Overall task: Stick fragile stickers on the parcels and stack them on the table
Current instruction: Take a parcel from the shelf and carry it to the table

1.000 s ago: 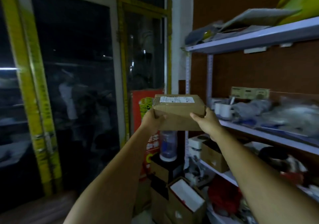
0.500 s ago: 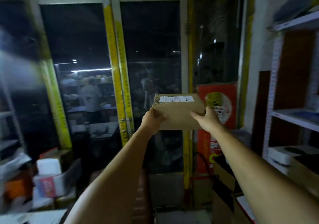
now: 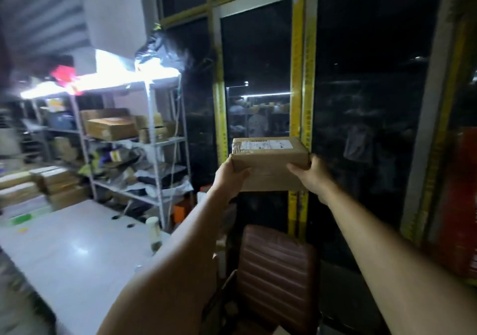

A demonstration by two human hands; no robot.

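Brown cardboard parcel (image 3: 268, 165) with white label on top, held in the air beyond the desk's (image 3: 77, 257) right edge, left hand (image 3: 228, 178) and right hand (image 3: 313, 177) fingers curled round its two ends, brown chair (image 3: 276, 265) below

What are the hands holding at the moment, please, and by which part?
A cardboard parcel, held by its two ends: left hand at the left end, right hand at the right.

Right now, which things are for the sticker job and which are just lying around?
For the job: parcel, held by left hand and right hand; table; blurred boxes stacked at its far end.
Just lying about: brown chair, white cup, shelf rack.
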